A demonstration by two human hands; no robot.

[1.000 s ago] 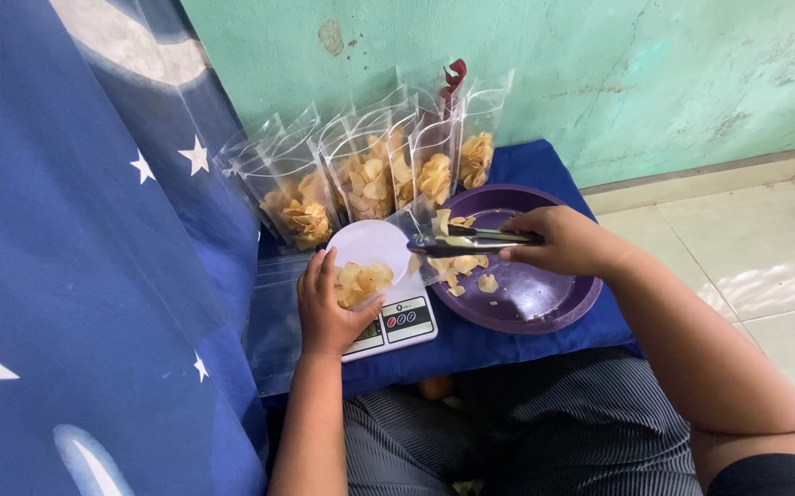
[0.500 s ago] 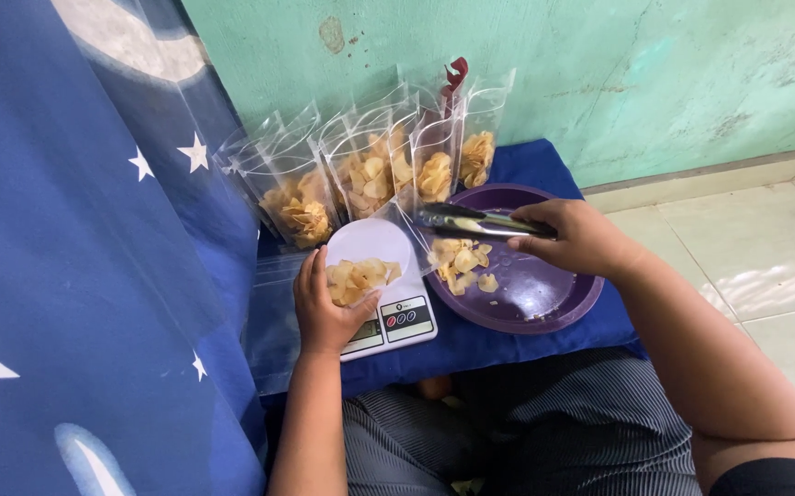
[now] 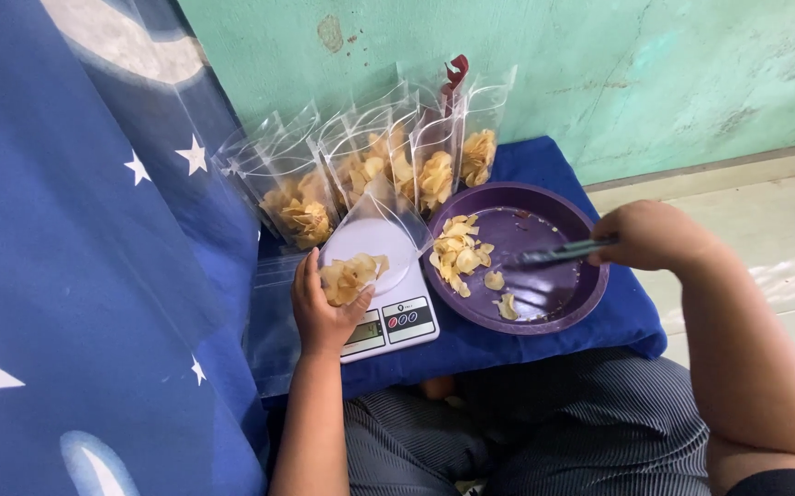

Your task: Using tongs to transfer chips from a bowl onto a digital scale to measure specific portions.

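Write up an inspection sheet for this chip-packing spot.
Surface: blue cloth covers the low stand.
Job's things: white kitchen scale; open clear pouch on it, partly filled with chips; purple bowl with a few chips; metal tongs.
Clutter: row of filled clear pouches along the wall.
Hands: left hand steadies the pouch; right hand holds the tongs over the bowl.
Cables: nothing seen.
Surroundings: green wall, tiled floor, blue star-patterned fabric.
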